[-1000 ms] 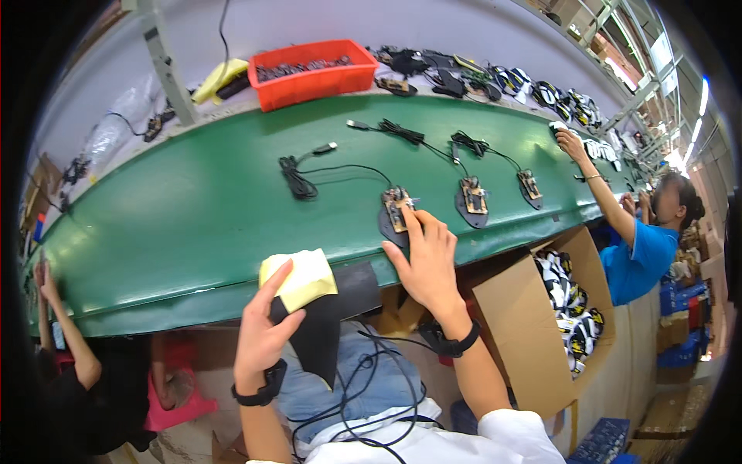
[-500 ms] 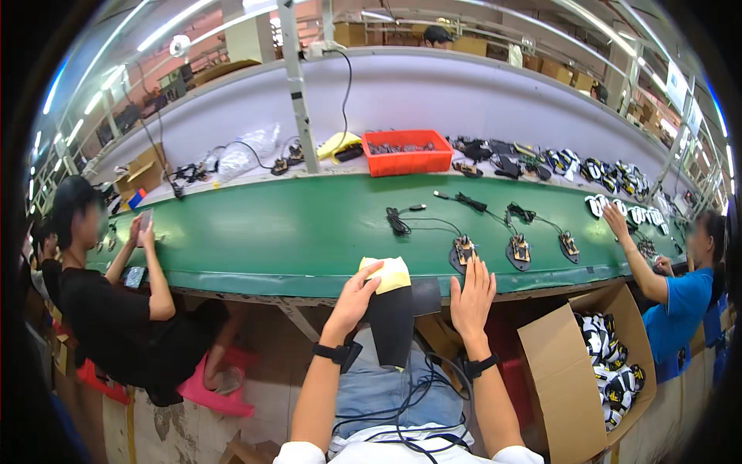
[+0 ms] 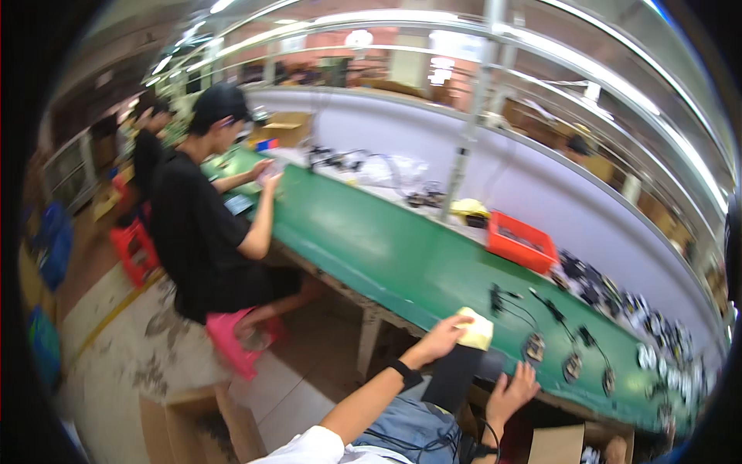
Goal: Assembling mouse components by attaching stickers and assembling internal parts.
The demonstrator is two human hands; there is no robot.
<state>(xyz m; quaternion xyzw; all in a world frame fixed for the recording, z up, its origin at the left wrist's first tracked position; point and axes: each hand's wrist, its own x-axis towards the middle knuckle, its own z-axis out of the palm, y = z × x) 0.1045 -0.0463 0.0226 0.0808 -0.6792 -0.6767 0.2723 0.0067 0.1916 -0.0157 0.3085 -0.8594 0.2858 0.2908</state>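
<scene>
The green counter runs beyond both grips. Well left of the left grip sits a person in black; on the near side of the right grip is a cardboard box. Beyond and right of the left grip stands a red bin. The left grip bends its fingers over a yellow pad; whether it pinches it, I cannot tell. The right grip is loosely spread, holding nothing. Beyond and right of it lie 3 circuit boards on black bases, with black cables. Any lettering is too blurred to read.
</scene>
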